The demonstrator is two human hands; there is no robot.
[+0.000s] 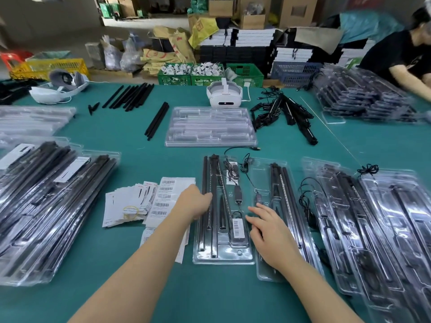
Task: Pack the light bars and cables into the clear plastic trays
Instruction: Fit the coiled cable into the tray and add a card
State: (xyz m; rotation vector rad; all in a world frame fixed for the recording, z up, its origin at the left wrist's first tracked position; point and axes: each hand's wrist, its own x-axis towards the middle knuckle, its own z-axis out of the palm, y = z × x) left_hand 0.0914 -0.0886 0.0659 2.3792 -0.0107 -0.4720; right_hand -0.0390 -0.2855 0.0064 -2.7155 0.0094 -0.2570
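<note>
A clear plastic tray (pixel 223 257) lies in front of me on the green table, holding black light bars (pixel 213 206), a coiled cable (pixel 229 170) and a barcoded adapter (pixel 238 229). My left hand (pixel 194 201) rests on the tray's left side with its fingers over the bars. My right hand (pixel 268 226) lies with spread fingers on the tray's right edge and on a second filled tray (pixel 286 206) beside it. A stack of empty clear trays (pixel 210 127) sits farther back.
Stacks of packed trays stand at the left (pixel 46 201) and right (pixel 377 229). Barcode labels and cards (pixel 149 199) lie left of my hand. Loose black bars (pixel 130 95), a cable pile (pixel 286 113) and a white headset (pixel 224 95) are at the back. Another person (pixel 405 54) works at far right.
</note>
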